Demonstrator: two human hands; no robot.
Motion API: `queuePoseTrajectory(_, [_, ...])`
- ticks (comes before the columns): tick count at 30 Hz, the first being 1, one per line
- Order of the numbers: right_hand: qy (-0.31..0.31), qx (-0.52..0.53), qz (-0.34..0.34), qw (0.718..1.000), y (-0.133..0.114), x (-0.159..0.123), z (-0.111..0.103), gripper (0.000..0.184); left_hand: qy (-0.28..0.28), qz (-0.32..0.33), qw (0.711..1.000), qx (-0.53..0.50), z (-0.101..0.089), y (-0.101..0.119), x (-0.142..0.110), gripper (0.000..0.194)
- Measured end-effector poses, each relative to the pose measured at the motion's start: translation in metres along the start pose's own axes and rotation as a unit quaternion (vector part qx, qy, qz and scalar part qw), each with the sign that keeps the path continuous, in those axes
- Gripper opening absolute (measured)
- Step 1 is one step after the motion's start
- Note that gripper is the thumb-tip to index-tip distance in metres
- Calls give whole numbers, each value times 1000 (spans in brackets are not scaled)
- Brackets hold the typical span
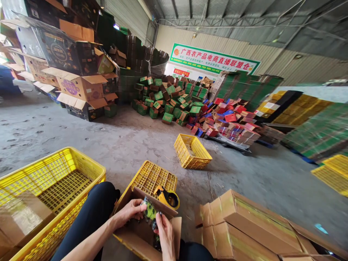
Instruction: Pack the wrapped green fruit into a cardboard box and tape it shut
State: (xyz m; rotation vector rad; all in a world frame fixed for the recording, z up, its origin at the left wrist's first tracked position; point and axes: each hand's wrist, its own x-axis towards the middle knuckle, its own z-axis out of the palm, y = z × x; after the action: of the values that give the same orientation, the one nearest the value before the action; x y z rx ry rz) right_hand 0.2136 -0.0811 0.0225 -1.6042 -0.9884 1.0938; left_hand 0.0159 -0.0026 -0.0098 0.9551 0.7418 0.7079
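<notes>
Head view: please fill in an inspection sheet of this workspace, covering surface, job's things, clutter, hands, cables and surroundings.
Surface: grey concrete floor; yellow plastic lattice crate, apparently under the box.
Job's things: shiny plastic pack with green and dark patterning, held over an open brown cardboard box; contents unclear.
Clutter: yellow-and-black tape dispenser at the box's far edge.
Hands: left hand and right hand both grip the pack.
Cables: nothing seen.
Surroundings: large yellow plastic basket on the left, stacked brown cardboard cartons on the right, heaped green cardboard boxes beyond.
</notes>
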Motion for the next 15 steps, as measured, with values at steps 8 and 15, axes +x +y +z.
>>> queuePoseTrajectory(8, [1, 36, 28, 999, 1, 0, -1, 59, -18, -19, 1000, 11, 1, -1, -3, 56])
queuePoseTrajectory(15, [37, 4, 0, 999, 1, 2, -3, 61, -49, -15, 998, -22, 0, -1, -4, 49])
